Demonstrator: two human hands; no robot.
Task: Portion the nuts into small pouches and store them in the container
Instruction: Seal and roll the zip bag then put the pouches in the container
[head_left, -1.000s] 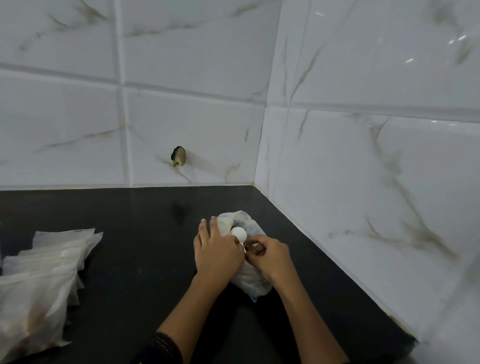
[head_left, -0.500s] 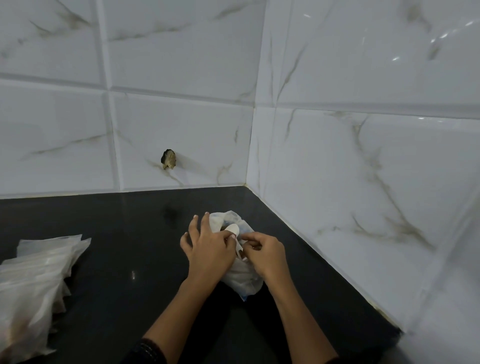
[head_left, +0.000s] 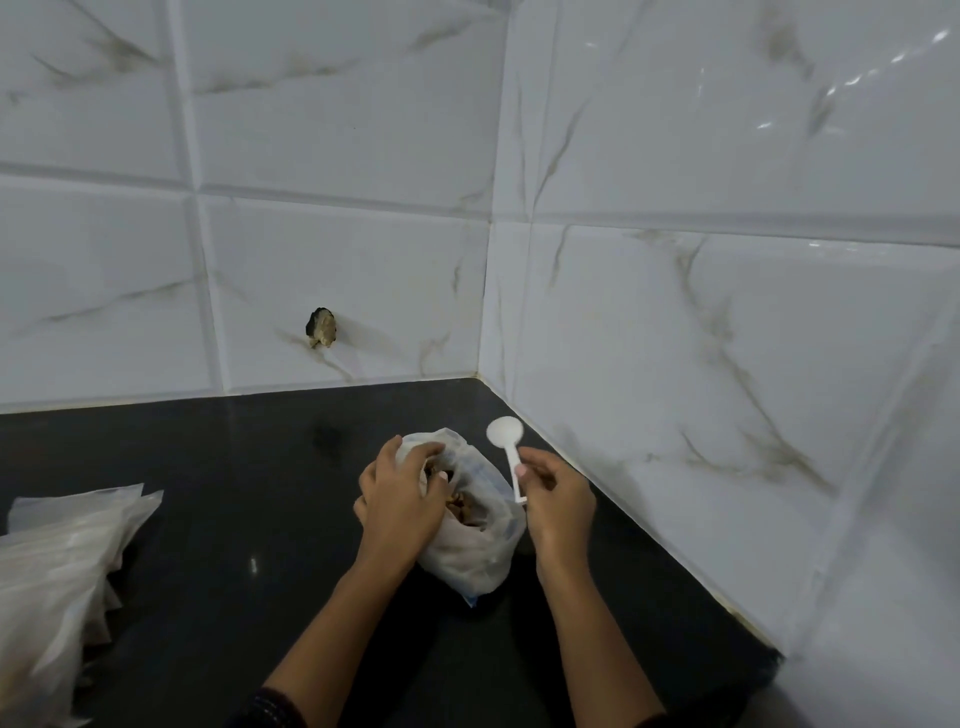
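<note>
Holding the bag (head_left: 467, 545) mouth wide, left hand (head_left: 397, 499) should steady it while right hand (head_left: 553, 499), pinching the spoon (head_left: 506, 441), scoops shallowly.

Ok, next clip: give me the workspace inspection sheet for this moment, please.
Surface: black counter, glossy, set in a tiled corner.
Job's things: plastic bag with nuts showing at its open mouth; white scoop, bowl looks empty; stack of pouches at left; container not in view.
Clutter: nothing seen.
Grippers: left hand grips the bag's mouth; right hand pinches the scoop's handle beside the bag.
Cables: nothing seen.
Surroundings: marbled wall tiles; hole in one tile.
</note>
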